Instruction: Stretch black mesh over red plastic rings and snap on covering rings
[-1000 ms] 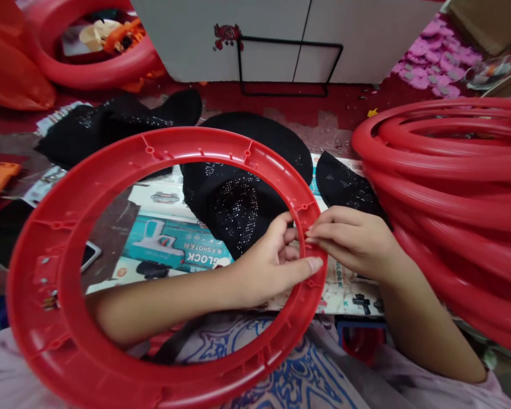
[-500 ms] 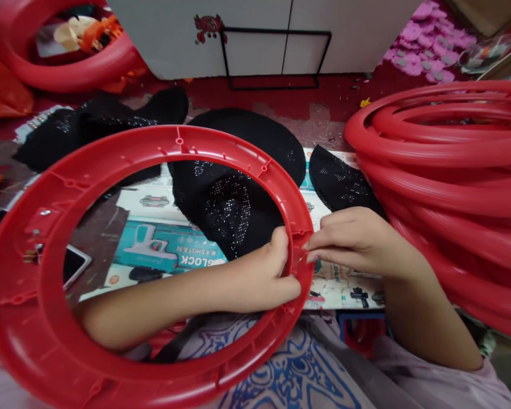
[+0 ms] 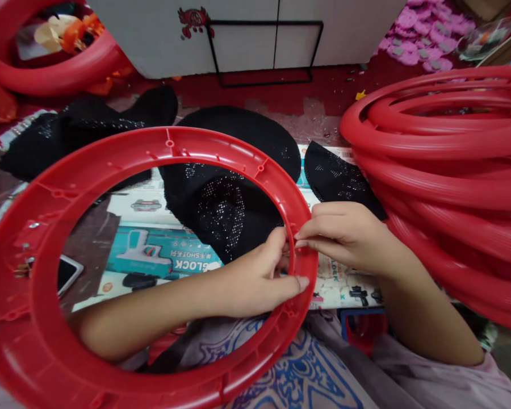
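- The red plastic ring [image 3: 111, 165] lies across my lap, tilted, ribbed underside up. It is hard and glossy, with moulded screw posts spaced around its flat band.
- A stack of matching red rings [image 3: 443, 170] stands just to my right, near my right forearm but apart from the ring I hold.
- Black mesh fabric [image 3: 221, 204], soft and dotted with holes, lies on the floor beyond and shows through the ring's opening.
- Printed toy-box cardboard [image 3: 162, 250] lies flat under the mesh.
- My left hand [image 3: 255, 278] reaches through the opening from inside. Its fingers curl shut on the ring's right side, thumb across the band.
- My right hand [image 3: 344, 236] comes from outside to that same spot, so the work point lies between both hands, equally near. Its fingers are drawn together against the inner rib; I cannot tell if a small part sits between them.
- A phone [image 3: 68, 272] lies at the left.
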Motion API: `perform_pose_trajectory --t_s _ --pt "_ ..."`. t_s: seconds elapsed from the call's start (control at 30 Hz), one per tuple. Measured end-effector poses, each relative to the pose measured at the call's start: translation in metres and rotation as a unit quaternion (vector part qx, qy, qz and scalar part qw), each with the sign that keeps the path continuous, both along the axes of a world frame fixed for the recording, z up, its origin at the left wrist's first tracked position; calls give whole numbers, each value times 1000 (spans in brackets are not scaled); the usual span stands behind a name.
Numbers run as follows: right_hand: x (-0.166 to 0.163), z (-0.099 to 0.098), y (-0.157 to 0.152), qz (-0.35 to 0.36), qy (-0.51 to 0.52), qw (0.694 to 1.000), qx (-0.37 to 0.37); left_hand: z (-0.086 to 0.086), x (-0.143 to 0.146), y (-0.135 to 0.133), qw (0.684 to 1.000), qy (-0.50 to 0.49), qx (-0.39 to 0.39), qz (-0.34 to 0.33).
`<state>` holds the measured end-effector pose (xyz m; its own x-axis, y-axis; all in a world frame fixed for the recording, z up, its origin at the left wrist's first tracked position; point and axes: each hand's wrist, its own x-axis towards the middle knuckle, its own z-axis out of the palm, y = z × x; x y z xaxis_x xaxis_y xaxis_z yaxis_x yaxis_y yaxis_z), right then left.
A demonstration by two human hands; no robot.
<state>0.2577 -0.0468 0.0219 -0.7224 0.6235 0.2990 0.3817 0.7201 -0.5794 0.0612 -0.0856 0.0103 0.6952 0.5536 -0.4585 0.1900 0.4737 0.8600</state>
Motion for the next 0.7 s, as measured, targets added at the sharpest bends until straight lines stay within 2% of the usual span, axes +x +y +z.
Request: perform_pose_trajectory --t_s 0.07,0.13,0.3,0.37,0.47,0.57,0.7 --pt "0 1 0 -5 -3 1000 0 1 4 0 995 -51 -59 61" --pt "-1 2 -1 -11 -8 1000 -8 0 7 1 992 -48 -69 97" --pt "-3 -1 -4 -24 -32 999 -10 -16 9 -1 992 26 18 125" --pt "-3 -3 -5 -44 -39 998 -2 -19 5 0 992 41 48 110" --pt "-2 -2 -5 -58 -36 998 -11 -15 -1 2 989 81 111 59" --pt "1 4 -6 -25 -31 999 -9 -6 -4 6 988 109 109 8" --pt "2 9 -8 -5 -22 998 59 -2 -2 5 985 111 125 -33"
